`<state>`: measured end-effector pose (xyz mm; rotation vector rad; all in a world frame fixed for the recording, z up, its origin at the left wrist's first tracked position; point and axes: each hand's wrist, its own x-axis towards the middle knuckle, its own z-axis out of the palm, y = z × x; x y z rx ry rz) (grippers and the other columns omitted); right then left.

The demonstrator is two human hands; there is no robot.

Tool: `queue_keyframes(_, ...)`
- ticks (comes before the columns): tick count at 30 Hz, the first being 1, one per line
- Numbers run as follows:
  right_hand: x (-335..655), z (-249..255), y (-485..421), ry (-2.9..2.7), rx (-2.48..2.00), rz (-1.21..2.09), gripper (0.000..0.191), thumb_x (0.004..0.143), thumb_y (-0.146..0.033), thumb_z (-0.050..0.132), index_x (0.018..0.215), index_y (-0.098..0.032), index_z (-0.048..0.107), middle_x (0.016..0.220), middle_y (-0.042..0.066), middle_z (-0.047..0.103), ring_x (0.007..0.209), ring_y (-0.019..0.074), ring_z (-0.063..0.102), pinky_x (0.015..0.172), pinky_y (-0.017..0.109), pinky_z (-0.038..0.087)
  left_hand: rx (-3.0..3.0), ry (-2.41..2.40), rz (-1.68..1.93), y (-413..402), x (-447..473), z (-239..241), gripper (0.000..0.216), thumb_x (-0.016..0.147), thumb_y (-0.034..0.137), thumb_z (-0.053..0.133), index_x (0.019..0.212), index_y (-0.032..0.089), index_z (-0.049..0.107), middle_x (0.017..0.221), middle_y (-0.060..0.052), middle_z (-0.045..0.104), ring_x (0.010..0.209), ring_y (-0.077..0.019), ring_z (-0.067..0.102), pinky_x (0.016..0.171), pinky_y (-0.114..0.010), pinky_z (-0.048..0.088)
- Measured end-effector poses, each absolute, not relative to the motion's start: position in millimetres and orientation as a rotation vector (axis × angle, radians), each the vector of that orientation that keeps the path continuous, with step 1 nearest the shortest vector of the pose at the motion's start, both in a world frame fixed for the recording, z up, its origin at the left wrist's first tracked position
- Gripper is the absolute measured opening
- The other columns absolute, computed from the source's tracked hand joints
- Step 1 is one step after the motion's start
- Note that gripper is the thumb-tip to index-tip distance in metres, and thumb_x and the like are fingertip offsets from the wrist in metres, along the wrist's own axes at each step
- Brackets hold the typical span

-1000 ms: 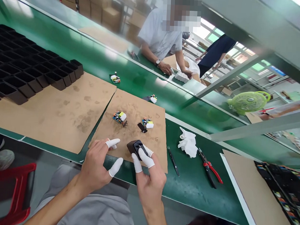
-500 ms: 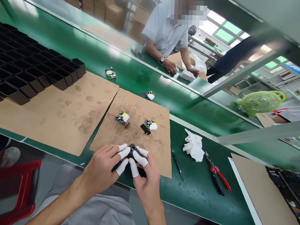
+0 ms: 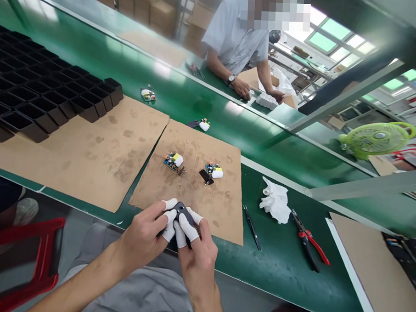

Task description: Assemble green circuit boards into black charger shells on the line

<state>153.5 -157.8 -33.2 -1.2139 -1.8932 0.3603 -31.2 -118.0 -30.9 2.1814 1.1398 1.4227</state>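
Observation:
Between white-capped fingertips I hold a small black plastic part (image 3: 181, 210), with holes in its upper face. My left hand (image 3: 151, 227) is closed on its left side, and my right hand (image 3: 195, 240) grips its right side. Fingers cover much of the part's lower portion. Just beyond, on the cardboard sheet (image 3: 158, 186), lie a circuit board with a yellow and a white component (image 3: 173, 161) and, to its right, a similar circuit board (image 3: 214, 170) beside a black plate (image 3: 206, 177).
Tweezers (image 3: 252, 228), crumpled white tissue (image 3: 275, 200) and red-and-black pliers (image 3: 308, 243) lie at right. Rows of black housings (image 3: 42, 89) fill the left. Further circuit boards (image 3: 148, 95) lie on the green surface beyond. A person (image 3: 237, 42) works across the bench; a green fan (image 3: 377, 139) stands at right.
The black part has been turned slightly in my fingers, showing more of its upper face. My right fingers have shifted closer along it. The whole view has swung a little.

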Motion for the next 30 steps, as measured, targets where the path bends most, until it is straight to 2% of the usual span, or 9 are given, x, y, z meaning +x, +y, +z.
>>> queue_keyframes(2,149.2,-39.0,-156.1,-1.868,-1.227,0.364,0.065,0.103,0.002,0.068,0.158,-0.033,0.065,0.136,0.015,0.071,0.122,0.0272,0.08,0.092,0.036,0.072,2.17,1.158,1.444,-114.8,-28.4,-38.5,0.022,0.102,0.002,0.054,0.096,0.02,0.063,0.098,-0.01,0.075,0.09,-0.02,0.08,0.083,-0.027,0.069)
queue_keyframes(5,146.7,-41.1,-152.0,-1.861,-1.23,0.349,0.059,0.103,0.0,0.069,0.154,-0.031,0.068,0.132,0.014,0.073,0.119,0.0258,0.08,0.092,0.035,0.072,2.16,1.156,1.458,-112.3,-25.9,-46.8,0.021,0.102,0.003,0.053,0.102,0.021,0.064,0.1,-0.009,0.075,0.093,-0.0198,0.08,0.084,-0.027,0.068)
queue_keyframes(9,145.2,-34.7,-148.3,-1.858,-1.238,0.37,0.06,0.106,-0.003,0.067,0.158,-0.032,0.065,0.131,0.012,0.075,0.121,0.0254,0.08,0.096,0.036,0.072,2.09,1.205,1.478,-116.0,-28.2,-48.0,0.026,0.102,0.008,0.054,0.124,0.018,0.064,0.112,-0.012,0.079,0.105,-0.0221,0.081,0.093,-0.032,0.069)
queue_keyframes(12,143.0,-27.7,-148.6,-1.832,-1.233,0.308,0.066,0.105,-0.001,0.069,0.162,-0.035,0.062,0.133,0.012,0.077,0.122,0.0252,0.08,0.1,0.036,0.071,1.981,1.309,1.459,-119.9,-31.9,-46.7,0.032,0.105,0.014,0.055,0.136,0.018,0.061,0.115,-0.011,0.08,0.104,-0.022,0.081,0.097,-0.035,0.068)
queue_keyframes(17,141.6,-26.4,-151.6,-1.832,-1.239,0.136,0.071,0.104,-0.001,0.07,0.164,-0.037,0.06,0.138,0.013,0.077,0.122,0.0274,0.081,0.099,0.037,0.072,1.946,1.375,1.444,-121.7,-35.2,-48.2,0.028,0.107,0.017,0.054,0.134,0.019,0.063,0.114,-0.009,0.08,0.1,-0.0209,0.08,0.092,-0.034,0.068)
queue_keyframes(22,143.5,-42.1,-153.2,-1.926,-1.379,0.096,0.06,0.109,-0.006,0.062,0.163,-0.031,0.062,0.134,0.017,0.076,0.115,0.0315,0.083,0.087,0.04,0.074,1.984,1.369,1.468,-120.8,-36.1,-51.0,0.029,0.107,0.016,0.054,0.134,0.02,0.064,0.115,-0.009,0.081,0.106,-0.0239,0.081,0.102,-0.04,0.067)
queue_keyframes(27,146.3,-51.3,-154.4,-1.927,-1.369,0.072,0.06,0.109,-0.008,0.062,0.164,-0.033,0.06,0.149,0.018,0.07,0.124,0.0331,0.082,0.093,0.044,0.075,2.051,1.238,1.386,-118.1,-34.1,-45.5,0.039,0.106,0.012,0.052,0.142,0.022,0.066,0.122,-0.01,0.079,0.118,-0.0238,0.079,0.104,-0.037,0.067)
queue_keyframes(30,146.5,-54.2,-154.5,-1.941,-1.339,0.024,0.069,0.109,-0.004,0.059,0.17,-0.035,0.053,0.15,0.016,0.072,0.128,0.0336,0.081,0.093,0.044,0.075,2.112,1.173,1.328,-116.7,-31.6,-43.2,0.045,0.105,0.01,0.052,0.147,0.022,0.066,0.121,-0.011,0.078,0.114,-0.0244,0.079,0.101,-0.038,0.068)
